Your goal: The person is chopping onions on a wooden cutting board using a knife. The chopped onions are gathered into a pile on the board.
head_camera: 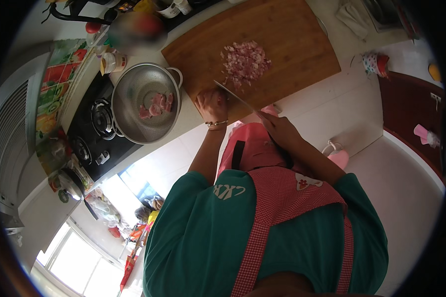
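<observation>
My right hand [280, 128] is closed around the handle of a kitchen knife [236, 97], whose blade slants over the near left part of a wooden cutting board [297, 37]. Fingers curled, my left hand [211, 104] presses on the board just left of the blade, on what looks like a piece of raw meat, mostly hidden by the fingers. Beyond both hands lies a heap of chopped raw meat [245, 63]. To the left of the board, a perforated metal colander [133, 92] holds several raw meat pieces [157, 105].
A black gas hob [93, 130] lies beside and partly under the colander's left side. Jars [113, 63] and bottles stand near the wall. A cloth [351, 20] and a sink [383, 13] are at the upper right. A pan [72, 183] is at the far left.
</observation>
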Motion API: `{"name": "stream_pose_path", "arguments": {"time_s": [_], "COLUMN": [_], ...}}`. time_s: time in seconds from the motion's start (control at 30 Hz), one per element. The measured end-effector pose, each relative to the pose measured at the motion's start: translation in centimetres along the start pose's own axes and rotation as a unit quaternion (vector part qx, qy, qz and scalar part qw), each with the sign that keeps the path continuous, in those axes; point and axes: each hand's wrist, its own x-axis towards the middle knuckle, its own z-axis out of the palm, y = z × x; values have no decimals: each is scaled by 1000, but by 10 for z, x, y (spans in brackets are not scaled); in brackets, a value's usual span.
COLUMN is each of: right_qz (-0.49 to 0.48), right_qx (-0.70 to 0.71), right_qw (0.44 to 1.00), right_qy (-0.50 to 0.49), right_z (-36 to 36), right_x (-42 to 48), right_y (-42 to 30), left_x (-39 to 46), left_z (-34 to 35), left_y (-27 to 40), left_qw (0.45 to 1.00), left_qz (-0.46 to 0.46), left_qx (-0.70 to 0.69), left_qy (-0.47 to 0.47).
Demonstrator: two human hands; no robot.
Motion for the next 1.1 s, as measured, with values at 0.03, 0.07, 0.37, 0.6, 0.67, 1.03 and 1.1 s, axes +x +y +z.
{"name": "stream_pose_path", "arguments": {"time_s": [0.03,0.07,0.37,0.6,0.67,1.03,1.1], "right_qz": [-59,-117,-13,43,54,1,-44], "right_qx": [-19,-38,-7,49,32,-1,-22], "right_qw": [998,991,1000,997,998,1000,999], "right_qy": [27,53,19,35,20,13,17], "right_z": [4,9,17,-4,-4,8,14], "right_x": [4,9,48,18,12,-6,-11], "right_y": [4,8,-13,-4,-2,1,4], "left_x": [0,0,-1,-1,1,1,-7], "left_z": [0,0,-4,-6,-12,-1,8], "left_y": [1,1,6,2,7,-5,-17], "left_qw": [1000,1000,1000,1000,999,1000,998], "left_qz": [-5,-10,-1,18,17,24,55], "left_qx": [1,3,7,-18,-28,7,33], "left_qy": [0,0,-7,-3,0,-13,-1]}}
